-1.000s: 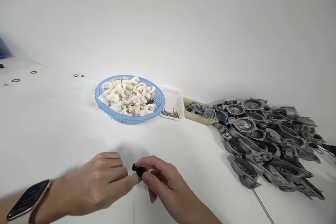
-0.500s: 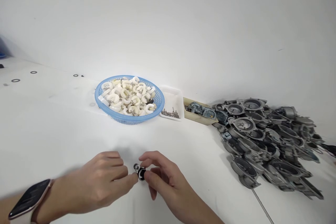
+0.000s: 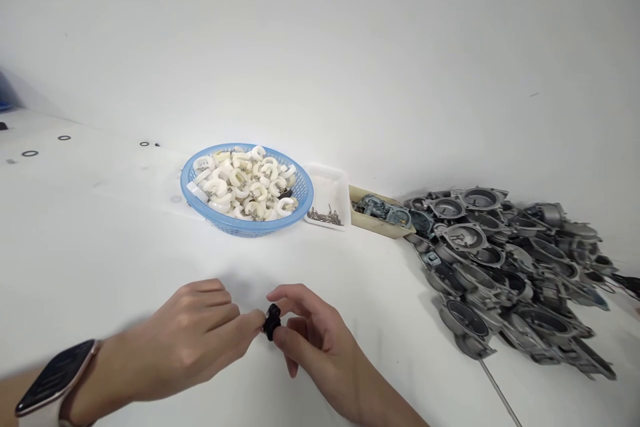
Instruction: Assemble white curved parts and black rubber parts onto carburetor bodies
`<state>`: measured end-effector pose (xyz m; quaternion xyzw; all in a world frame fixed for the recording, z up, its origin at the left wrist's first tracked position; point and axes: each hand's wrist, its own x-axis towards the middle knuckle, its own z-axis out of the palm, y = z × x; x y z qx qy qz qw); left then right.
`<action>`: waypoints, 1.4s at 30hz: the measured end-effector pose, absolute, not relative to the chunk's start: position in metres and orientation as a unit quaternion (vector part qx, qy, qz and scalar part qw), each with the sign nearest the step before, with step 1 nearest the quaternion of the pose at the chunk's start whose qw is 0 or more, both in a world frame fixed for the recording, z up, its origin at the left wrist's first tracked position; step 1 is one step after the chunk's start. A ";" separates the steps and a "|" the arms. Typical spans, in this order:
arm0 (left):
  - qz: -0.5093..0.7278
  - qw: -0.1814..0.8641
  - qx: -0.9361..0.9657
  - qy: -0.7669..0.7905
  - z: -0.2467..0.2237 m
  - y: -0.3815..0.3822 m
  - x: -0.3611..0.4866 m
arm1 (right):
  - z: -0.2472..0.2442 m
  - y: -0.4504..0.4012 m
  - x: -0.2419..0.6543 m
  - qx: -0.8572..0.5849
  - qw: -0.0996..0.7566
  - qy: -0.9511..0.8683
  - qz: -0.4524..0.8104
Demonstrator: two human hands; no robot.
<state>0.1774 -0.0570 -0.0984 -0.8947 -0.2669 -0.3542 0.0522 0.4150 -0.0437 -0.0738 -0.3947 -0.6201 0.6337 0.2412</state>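
Note:
A small black part with a metallic edge [image 3: 272, 321] is held between my two hands, just above the white table. My left hand [image 3: 200, 327], closed, pinches its left side with thumb and forefinger. On the other side, the thumb and forefinger of my right hand [image 3: 320, 340] grip it, the other fingers curled loosely. Its exact kind cannot be made out. Beyond the hands stands a blue plastic basket [image 3: 245, 230] heaped with white ring-shaped plastic pieces [image 3: 240, 178].
Right of the basket are a white tray [image 3: 327, 187] with small metal pins and a cream bin [image 3: 367, 223] of metal parts. A pile of grey metal housings [image 3: 500, 267] covers the right side, with a thin rod [image 3: 500, 390] below. Black rings [image 3: 30, 153] lie far left.
The small part has turned between my fingers: its black side faces me now, where a metal ring showed before. Both hands have shifted slightly.

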 end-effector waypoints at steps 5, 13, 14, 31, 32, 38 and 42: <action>-0.338 0.050 -0.903 -0.261 -0.093 -0.057 0.177 | -0.077 -0.043 0.414 -0.395 0.246 -0.622 0.630; -0.317 0.047 -0.912 -0.255 -0.094 -0.058 0.179 | -0.076 -0.043 0.414 -0.394 0.259 -0.616 0.631; -0.311 0.048 -0.915 -0.252 -0.095 -0.058 0.179 | -0.077 -0.043 0.414 -0.395 0.260 -0.616 0.630; -0.316 0.041 -0.915 -0.248 -0.095 -0.058 0.176 | -0.078 -0.043 0.415 -0.401 0.265 -0.613 0.628; -0.320 0.039 -0.913 -0.251 -0.095 -0.058 0.176 | -0.078 -0.043 0.415 -0.401 0.264 -0.615 0.626; -0.350 0.038 -0.903 -0.246 -0.096 -0.058 0.175 | -0.076 -0.044 0.415 -0.398 0.251 -0.630 0.617; -0.362 0.044 -0.899 -0.242 -0.095 -0.058 0.175 | -0.077 -0.042 0.414 -0.405 0.236 -0.638 0.610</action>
